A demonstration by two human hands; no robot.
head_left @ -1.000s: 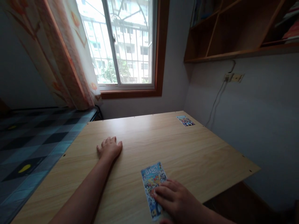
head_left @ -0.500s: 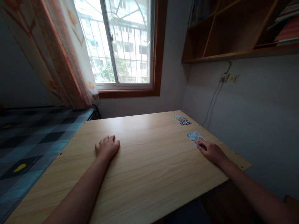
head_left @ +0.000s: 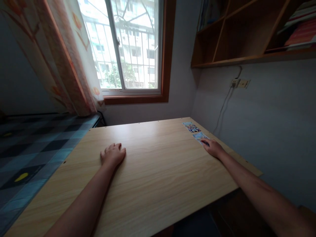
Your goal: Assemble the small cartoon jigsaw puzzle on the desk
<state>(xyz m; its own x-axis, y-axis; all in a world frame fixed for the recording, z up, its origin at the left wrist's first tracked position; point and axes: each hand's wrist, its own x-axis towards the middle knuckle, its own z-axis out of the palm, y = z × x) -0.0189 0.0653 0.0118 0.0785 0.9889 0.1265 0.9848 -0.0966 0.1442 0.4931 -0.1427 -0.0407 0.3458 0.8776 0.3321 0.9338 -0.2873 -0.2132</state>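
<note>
Near the right side of the wooden tabletop (head_left: 148, 164), a light blue picture card (head_left: 198, 136) lies flat. My right hand (head_left: 211, 147) is closed at the card's near edge, thumb and fingers together on it, covering its near corner. Just beyond it is a second picture card (head_left: 191, 127), darker and multicoloured; a narrow strip of wood shows between the two. My left hand (head_left: 113, 154) rests palm down on the left part of the tabletop, fingers spread, holding nothing.
A bed with a checked cover (head_left: 49, 144) adjoins the table's left side. Behind stand a window (head_left: 135, 49) and a patterned curtain (head_left: 66, 59). A wooden shelf (head_left: 244, 33) hangs on the right wall, above a socket (head_left: 239, 83) with a cord.
My right hand has slid the light blue card away from me and slightly left, up close to the second card. My left hand has stayed in place.
</note>
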